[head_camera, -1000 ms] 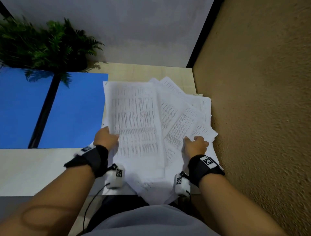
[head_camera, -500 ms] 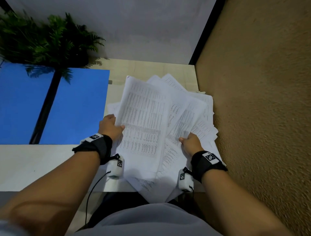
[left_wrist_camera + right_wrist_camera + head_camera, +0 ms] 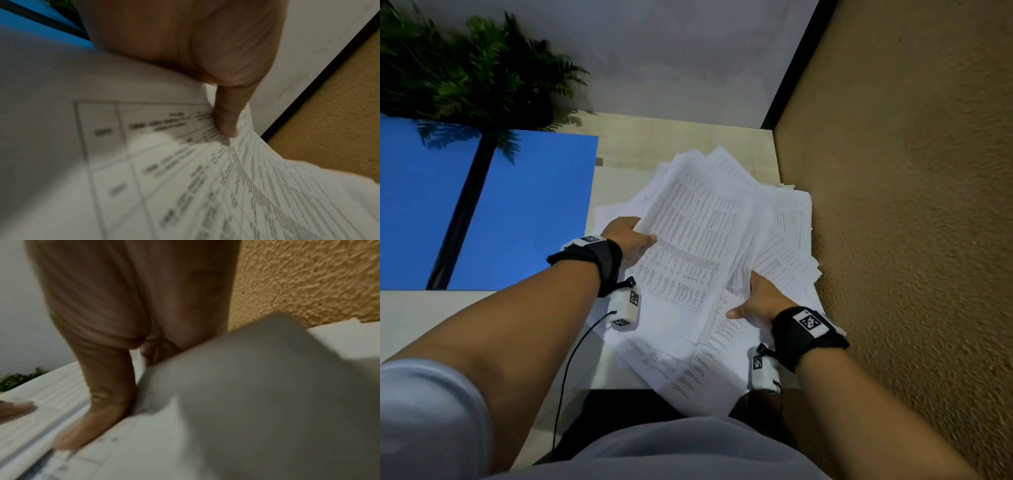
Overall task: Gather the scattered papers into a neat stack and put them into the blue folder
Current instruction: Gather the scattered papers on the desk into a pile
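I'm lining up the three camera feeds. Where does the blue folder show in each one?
Head: the blue folder lies open on the desk, left of the papers.
Left wrist: only a blue strip in the top left corner.
Right wrist: not in view.
Shared landmark: the textured tan wall on the right of all three.

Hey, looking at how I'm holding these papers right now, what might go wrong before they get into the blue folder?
1. The papers are fanned out unevenly; the left hand and right hand grip only their sides, so loose sheets may slip out.
2. Some sheets overhang the desk's near edge and may drop to the floor.
3. The thumb pinching the sheets may crease them.
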`<state>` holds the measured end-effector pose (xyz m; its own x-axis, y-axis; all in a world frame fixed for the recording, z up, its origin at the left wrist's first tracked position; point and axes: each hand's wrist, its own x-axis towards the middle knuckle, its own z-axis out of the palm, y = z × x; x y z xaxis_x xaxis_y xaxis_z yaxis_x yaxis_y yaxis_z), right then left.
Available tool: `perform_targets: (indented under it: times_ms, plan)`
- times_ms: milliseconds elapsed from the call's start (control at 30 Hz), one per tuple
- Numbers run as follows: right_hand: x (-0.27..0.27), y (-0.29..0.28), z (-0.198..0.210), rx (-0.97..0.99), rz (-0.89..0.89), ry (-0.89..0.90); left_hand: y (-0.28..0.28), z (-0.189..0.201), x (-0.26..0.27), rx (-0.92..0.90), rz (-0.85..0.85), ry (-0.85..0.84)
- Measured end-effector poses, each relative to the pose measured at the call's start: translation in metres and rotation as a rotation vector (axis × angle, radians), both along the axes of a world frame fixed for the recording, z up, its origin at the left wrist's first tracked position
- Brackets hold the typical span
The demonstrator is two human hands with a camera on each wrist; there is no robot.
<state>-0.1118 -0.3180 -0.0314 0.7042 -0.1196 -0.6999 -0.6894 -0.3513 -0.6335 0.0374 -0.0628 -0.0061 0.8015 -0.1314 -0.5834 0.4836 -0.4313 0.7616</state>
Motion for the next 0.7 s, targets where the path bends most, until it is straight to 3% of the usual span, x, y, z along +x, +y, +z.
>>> perform_targets:
  times_ms: [233, 333, 400, 467, 600, 700]
  plan:
    - [0.001, -0.012, 0.014, -0.021, 0.055, 0.006, -0.001, 0.015, 0.010, -0.136, -0.133, 0.081]
    - [-0.001, -0.022, 0.029, -0.097, 0.081, -0.055, 0.001, 0.020, 0.010, -0.232, 0.019, 0.087]
    - [-0.003, -0.029, 0.036, -0.281, 0.081, -0.095, 0.005, 0.024, 0.003, -0.267, 0.084, 0.078]
    - [-0.005, -0.036, 0.039, -0.411, 0.004, -0.125, 0.009, 0.025, -0.006, -0.290, 0.127, 0.069]
    - [-0.009, -0.042, 0.047, -0.460, -0.272, -0.241, 0.020, 0.012, -0.013, -0.313, 0.209, 0.070]
    - [-0.013, -0.035, 0.071, -0.589, -0.289, -0.329, 0.025, 0.006, -0.018, -0.322, 0.225, 0.099]
